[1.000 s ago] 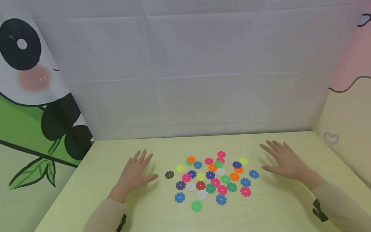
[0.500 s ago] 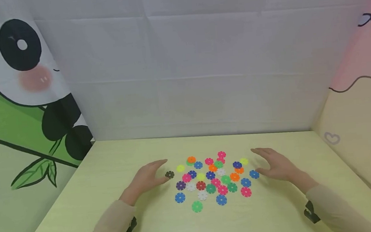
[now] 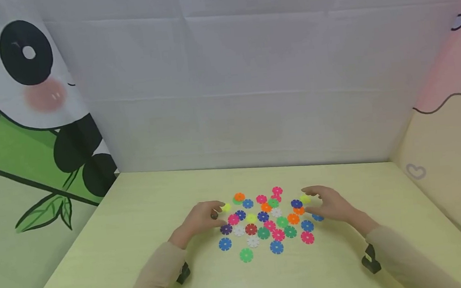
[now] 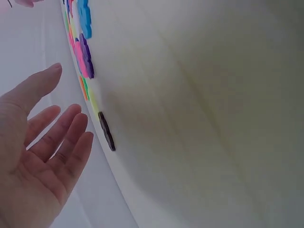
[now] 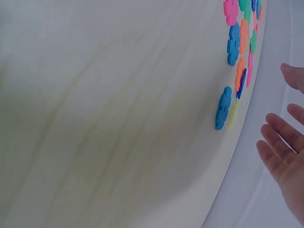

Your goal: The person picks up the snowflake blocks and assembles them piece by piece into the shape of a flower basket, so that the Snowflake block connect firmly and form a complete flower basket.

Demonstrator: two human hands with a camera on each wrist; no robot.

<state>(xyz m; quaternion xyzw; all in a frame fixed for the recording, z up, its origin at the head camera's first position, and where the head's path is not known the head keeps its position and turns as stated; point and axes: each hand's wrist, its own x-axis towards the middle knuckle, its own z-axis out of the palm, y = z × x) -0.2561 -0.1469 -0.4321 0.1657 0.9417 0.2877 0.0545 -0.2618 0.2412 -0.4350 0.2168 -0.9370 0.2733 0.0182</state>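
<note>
Several notched plastic snowflake discs in many colours lie flat and loosely spread on the pale table point(image 3: 234, 281). My left hand point(image 3: 200, 218) hovers at the left side of the spread, fingers loosely bent, with a black disc point(image 3: 214, 214) showing between thumb and fingers. In the left wrist view that black disc point(image 4: 107, 131) lies on the table, apart from the fingertips. Over the right side hangs my right hand point(image 3: 329, 204), thumb and fingers apart, partly covering a blue disc point(image 3: 318, 217). The right wrist view shows its fingers point(image 5: 275, 147) holding nothing.
A white sheet point(image 3: 237, 129) stands upright along the table's back edge. Printed cartoon panels flank the table, a green and white one point(image 3: 26, 116) on the left and a pink and cream one point(image 3: 452, 143) on the right. Both wrists carry dark straps.
Both hands have moved inward from the table's sides to the edges of the disc spread. Their fingers went from spread to more bent. The discs stay where they lay.
</note>
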